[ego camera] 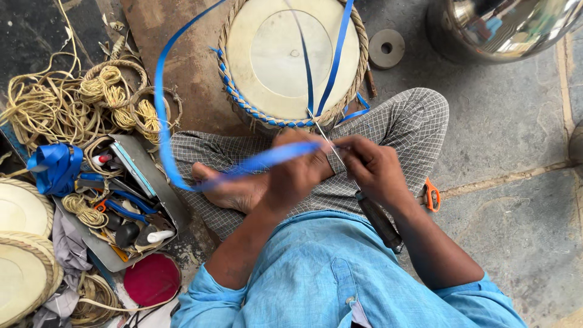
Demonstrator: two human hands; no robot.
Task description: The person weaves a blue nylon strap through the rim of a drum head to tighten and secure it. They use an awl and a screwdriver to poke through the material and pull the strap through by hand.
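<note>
Left hand pinches a glossy flat blue strap; right hand clasps a dark-handled metal awl. Just beyond both grips: round rope-rimmed drum, strap laced along its edge.

Count per kind: two hands; one drum on the floor; two drum heads at left; one tray; one red disc; one steel pot; one scissors; one ring.
</note>
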